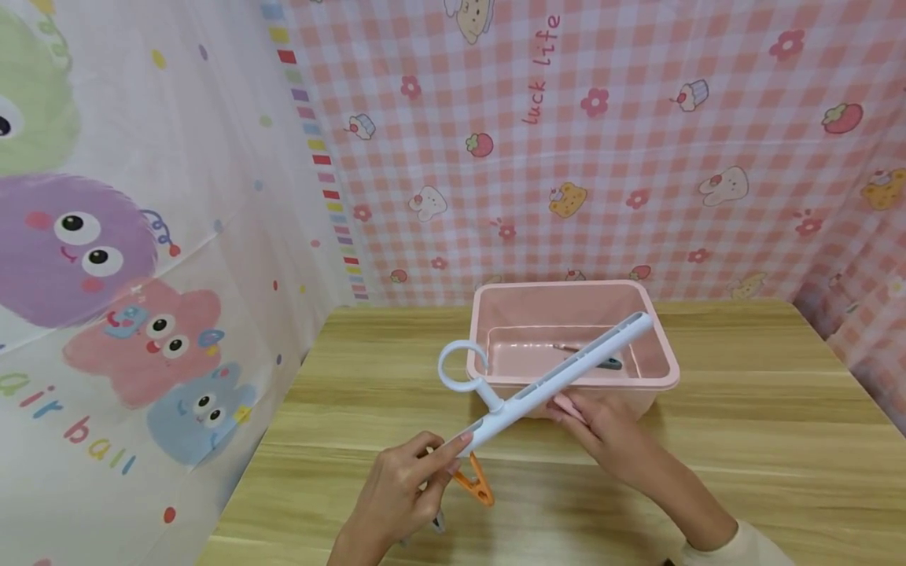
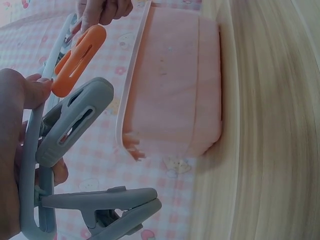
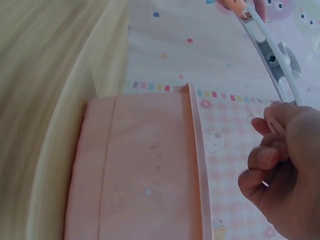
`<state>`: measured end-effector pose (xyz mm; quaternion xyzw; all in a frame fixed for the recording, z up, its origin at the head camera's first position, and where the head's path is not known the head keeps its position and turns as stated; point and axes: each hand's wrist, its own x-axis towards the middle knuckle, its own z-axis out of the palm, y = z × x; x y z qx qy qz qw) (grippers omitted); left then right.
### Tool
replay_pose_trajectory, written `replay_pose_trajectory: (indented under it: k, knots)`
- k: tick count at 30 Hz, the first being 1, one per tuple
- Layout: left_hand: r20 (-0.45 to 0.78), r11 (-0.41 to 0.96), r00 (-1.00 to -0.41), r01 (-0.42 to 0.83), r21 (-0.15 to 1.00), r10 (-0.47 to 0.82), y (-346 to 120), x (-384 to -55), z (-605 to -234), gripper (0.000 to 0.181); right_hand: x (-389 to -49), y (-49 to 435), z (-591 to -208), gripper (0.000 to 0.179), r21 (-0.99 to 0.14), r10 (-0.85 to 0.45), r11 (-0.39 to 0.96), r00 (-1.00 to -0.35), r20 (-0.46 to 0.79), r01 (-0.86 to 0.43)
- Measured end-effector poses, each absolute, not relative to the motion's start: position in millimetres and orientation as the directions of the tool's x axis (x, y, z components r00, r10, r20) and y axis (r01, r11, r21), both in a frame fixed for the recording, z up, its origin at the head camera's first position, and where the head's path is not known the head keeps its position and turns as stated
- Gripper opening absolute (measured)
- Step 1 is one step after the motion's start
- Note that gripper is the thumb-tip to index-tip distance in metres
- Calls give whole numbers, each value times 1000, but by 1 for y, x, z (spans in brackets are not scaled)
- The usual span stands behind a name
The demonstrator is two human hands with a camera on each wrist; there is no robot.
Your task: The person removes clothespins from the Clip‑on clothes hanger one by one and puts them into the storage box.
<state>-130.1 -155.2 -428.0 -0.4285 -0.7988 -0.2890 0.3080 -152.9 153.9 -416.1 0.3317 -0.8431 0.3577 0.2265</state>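
A cream cloth sleeve lies nearest, on the right forearm, and leads up to the right hand, whose thumb and fingers pinch a small pink plastic piece, mostly hidden by them. The left hand grasps the near end of a pale blue plastic hanger with a slotted bar and a round ring hook. The hanger is held clear of the surface, slanting away from the left hand and passing beyond the right; whether the right fingers touch it, I cannot tell. At the left hand's end hang an orange plastic clip and, as the left wrist view shows, two grey plastic clips, one upper and one lower.

Just beyond the right hand stands a pale pink rectangular plastic tub, with a dark greenish-grey clip-like thing inside. Faint marks on its wall are too small to read.

"luck life" runs sideways up the pink-and-white checked cloth beyond both hands; "air ball" is lettered on the white cloth to their left, beneath furry cartoon characters. Under everything spreads a light, wood-grained surface, reaching to the checked cloth.
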Motion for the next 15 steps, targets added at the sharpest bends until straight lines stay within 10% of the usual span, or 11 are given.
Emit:
replay_pose_trajectory:
  k: [15]
  knots:
    - [731, 455, -446, 866, 207, 516, -155, -130, -427, 34, -155, 156, -417, 50, -108, -395, 734, -551, 735, -670]
